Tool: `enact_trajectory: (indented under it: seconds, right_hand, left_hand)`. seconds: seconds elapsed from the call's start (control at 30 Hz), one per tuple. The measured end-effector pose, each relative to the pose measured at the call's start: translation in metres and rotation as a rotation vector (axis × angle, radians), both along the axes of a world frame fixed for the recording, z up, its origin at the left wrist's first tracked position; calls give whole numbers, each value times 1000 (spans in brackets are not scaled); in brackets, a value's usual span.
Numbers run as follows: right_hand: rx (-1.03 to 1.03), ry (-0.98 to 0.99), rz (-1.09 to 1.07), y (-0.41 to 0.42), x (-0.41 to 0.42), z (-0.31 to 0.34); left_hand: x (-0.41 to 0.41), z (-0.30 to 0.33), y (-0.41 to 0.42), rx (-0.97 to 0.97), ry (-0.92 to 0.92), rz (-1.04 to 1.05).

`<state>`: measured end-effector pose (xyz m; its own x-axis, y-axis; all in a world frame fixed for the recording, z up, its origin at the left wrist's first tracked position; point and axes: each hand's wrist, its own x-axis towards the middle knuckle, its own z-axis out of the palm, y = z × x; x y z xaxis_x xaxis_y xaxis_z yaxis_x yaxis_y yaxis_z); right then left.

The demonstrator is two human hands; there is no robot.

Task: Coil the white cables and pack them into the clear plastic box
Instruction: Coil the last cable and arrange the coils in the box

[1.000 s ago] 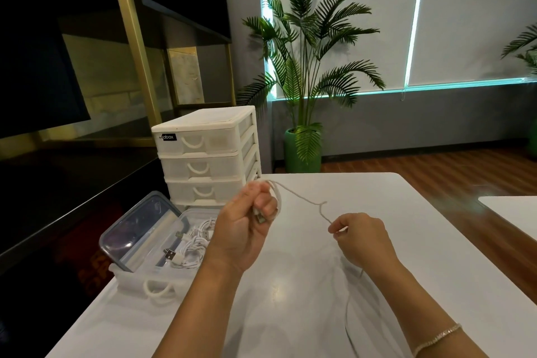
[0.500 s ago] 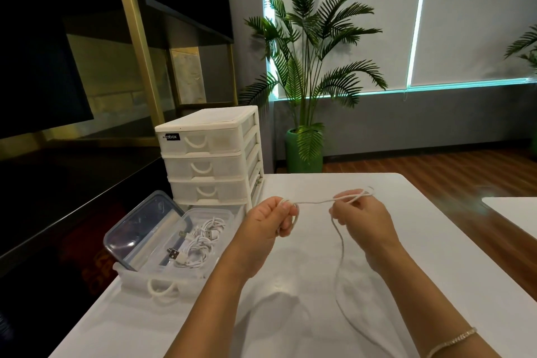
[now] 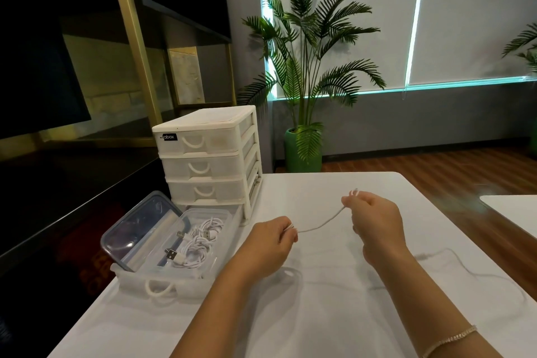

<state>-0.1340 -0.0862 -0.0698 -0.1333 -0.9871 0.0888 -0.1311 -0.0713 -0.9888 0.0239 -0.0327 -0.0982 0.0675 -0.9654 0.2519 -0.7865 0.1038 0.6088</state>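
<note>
Both hands pinched a white cable (image 3: pixel 319 224) taut between them, left hand (image 3: pixel 271 244) and right hand (image 3: pixel 374 221) measuring a loop; coiled cables (image 3: pixel 200 241) already lay in the box (image 3: pixel 223 244).

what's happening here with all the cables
A person is coiling a white cable, stretched between the left hand and right hand, both pinching it above the white table. The rest trails across the table to the right. Several coiled cables already lie in the clear plastic box, its lid propped open.
</note>
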Motion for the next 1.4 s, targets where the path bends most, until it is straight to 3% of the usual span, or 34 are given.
enact_trajectory:
  seconds: [0.3,0.53,1.1,1.4]
  right_hand:
    - [-230,69,-43,5,2,-4]
    - [-315,120,-97,3,0,-8]
    - [-408,222,-163,-2,0,-11]
    - [-581,262,-291,-2,0,-15]
  left_hand:
    - [5,-13,-10,25,-98,157]
    - [5,-8,-10,-124,-65,258]
    - [-1,-13,-12,-90,-110,146]
    - [0,-11,-11,-129,-132,156]
